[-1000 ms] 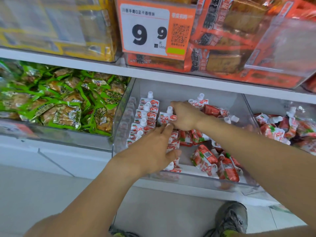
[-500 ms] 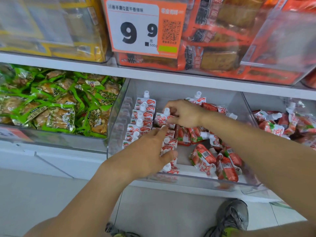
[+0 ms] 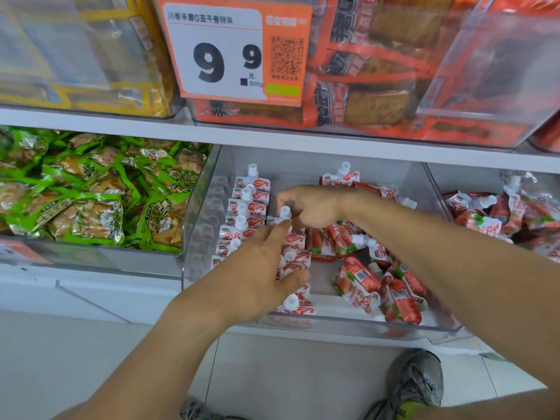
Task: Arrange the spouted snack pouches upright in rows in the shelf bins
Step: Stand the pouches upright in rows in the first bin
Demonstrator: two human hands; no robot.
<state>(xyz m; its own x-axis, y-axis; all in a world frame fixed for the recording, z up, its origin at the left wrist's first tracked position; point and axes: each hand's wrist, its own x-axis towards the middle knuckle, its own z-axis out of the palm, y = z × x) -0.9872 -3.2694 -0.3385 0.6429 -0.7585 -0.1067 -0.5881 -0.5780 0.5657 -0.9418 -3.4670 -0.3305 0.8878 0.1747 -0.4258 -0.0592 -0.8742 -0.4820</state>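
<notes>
Both forearms are bare, with no sleeve, watch or ring showing on the left hand [image 3: 257, 268] or the right hand [image 3: 315, 207]; below the clear bin [image 3: 348, 324], a grey mesh sneaker [image 3: 415, 380] has a yellow-green tongue

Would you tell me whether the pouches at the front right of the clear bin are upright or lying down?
Lying down: the front-right pouches rest flat on the bin floor, barcodes up.
</notes>
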